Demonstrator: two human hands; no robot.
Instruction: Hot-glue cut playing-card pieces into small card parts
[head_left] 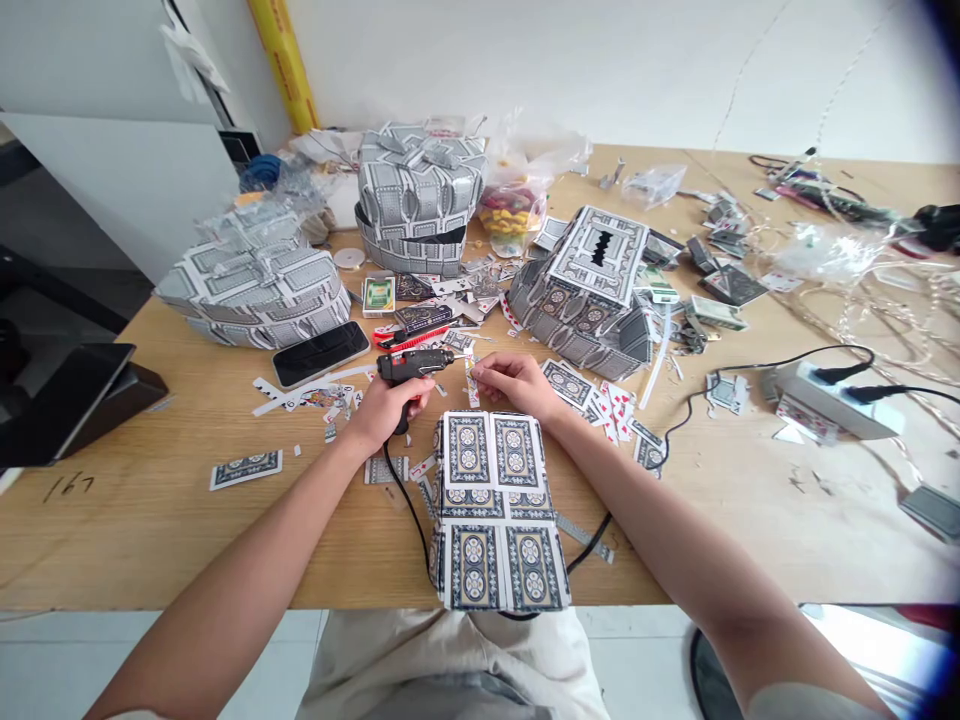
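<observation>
My left hand (390, 408) is wrapped round the handle of a black glue gun (416, 364), whose nozzle points right. My right hand (516, 384) pinches a narrow strip cut from a playing card (471, 380), held upright close to the nozzle. Nearer to me, at the table's front edge, stands a box covered in blue-patterned playing cards (491, 508). The glue gun's black cable runs down beside this box on its left.
Woven card baskets (262, 285) stand at the left and centre back, with a card-covered box (596, 260) right of centre. A phone (321, 354), a red cutter (412, 340), card scraps and a power strip (844, 398) with cables lie about the wooden table (300, 540).
</observation>
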